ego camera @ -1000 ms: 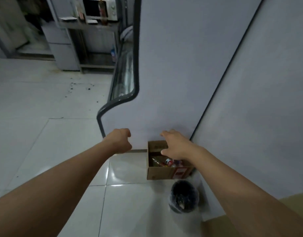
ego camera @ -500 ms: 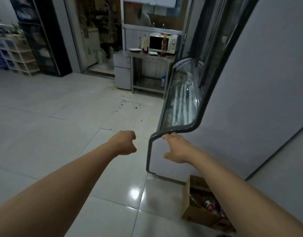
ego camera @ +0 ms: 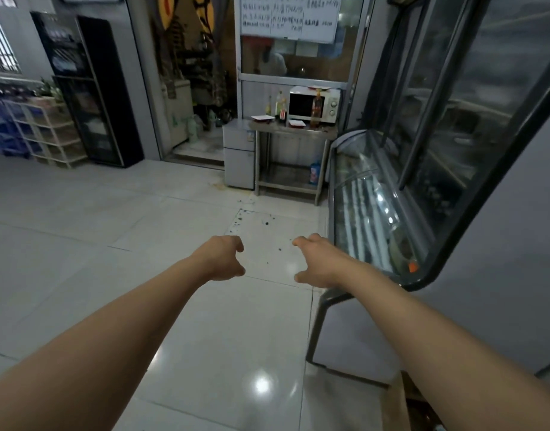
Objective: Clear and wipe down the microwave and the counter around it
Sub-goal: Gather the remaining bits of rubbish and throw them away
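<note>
Facing the camera, door forward, microwave [ego camera: 313,104] sits lengthwise along counter [ego camera: 293,128].

A small food shop or eatery: a long curved-glass refrigerated display case [ego camera: 370,206] runs along the right wall beside tall glass-fronted chiller doors [ego camera: 472,98]. At the back, a white microwave oven [ego camera: 314,104] stands with sauce bottles [ego camera: 317,105] on a stainless-steel surface [ego camera: 293,127], beside a small silver fridge [ego camera: 239,154]. A handwritten whiteboard [ego camera: 287,17] hangs above a glazed kitchen partition [ego camera: 295,62]. Pale glossy floor tiles [ego camera: 112,228] cover the room.
</note>
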Demonstrator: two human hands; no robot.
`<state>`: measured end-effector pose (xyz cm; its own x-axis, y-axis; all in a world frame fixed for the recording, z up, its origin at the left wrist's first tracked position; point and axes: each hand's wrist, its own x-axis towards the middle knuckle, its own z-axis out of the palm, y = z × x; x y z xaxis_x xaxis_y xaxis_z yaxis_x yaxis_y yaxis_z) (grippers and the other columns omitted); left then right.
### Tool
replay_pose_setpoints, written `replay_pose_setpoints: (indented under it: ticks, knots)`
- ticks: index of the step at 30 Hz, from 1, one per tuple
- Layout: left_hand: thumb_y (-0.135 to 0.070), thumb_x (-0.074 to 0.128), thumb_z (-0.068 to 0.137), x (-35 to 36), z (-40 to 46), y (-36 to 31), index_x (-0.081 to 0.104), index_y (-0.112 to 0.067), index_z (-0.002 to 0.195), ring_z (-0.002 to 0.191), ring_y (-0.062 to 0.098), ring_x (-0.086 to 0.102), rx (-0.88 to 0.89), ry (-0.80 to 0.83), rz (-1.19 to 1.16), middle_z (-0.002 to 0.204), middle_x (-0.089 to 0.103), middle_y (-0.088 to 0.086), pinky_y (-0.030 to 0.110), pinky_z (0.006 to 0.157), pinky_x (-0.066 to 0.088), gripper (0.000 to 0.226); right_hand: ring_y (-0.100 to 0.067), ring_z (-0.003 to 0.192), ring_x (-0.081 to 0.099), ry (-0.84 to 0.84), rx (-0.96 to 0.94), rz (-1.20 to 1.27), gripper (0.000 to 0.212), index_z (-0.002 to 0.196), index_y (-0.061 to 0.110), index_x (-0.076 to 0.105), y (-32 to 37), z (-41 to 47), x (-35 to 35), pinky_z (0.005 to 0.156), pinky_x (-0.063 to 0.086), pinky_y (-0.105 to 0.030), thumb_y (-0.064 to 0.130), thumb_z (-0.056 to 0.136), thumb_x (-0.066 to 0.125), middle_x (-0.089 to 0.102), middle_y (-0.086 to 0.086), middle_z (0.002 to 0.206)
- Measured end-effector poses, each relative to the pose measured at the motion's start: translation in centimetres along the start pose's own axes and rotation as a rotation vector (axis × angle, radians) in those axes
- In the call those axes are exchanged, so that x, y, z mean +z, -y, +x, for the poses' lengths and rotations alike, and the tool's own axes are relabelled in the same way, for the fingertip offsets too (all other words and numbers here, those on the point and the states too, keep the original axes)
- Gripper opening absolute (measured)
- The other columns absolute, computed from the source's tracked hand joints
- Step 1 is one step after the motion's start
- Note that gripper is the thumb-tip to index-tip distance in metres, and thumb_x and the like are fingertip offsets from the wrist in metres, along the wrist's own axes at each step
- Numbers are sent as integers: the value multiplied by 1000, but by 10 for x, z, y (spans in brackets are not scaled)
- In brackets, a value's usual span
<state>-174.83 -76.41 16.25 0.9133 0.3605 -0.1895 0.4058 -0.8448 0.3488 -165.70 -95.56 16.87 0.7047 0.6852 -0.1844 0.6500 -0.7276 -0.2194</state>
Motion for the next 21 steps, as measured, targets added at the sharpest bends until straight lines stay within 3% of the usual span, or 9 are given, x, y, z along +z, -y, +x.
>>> replay_pose_setpoints:
  ticks: [12, 21]
  knots:
    - [-26, 67, 83, -72, 190, 39, 44, -21, 132, 109, 24, 56, -14, -52, 54, 129, 53, 5, 35, 91, 50, 55, -30, 131, 34, -73, -40, 3, 79, 146, 22, 17, -5, 228, -55, 100, 40, -42, 35, 84, 64, 27, -9, 147]
    - [-27, 68, 83, -127, 347, 43, 45, -20, 132, 111, 25, 56, -27, -65, 39, 130, 53, 6, 37, 93, 49, 54, -30, 135, 30, -74, -29, -13, 79, 148, 23, 17, -46, 380, -112, 105, 36, -43, 35, 85, 64, 24, -9, 150]
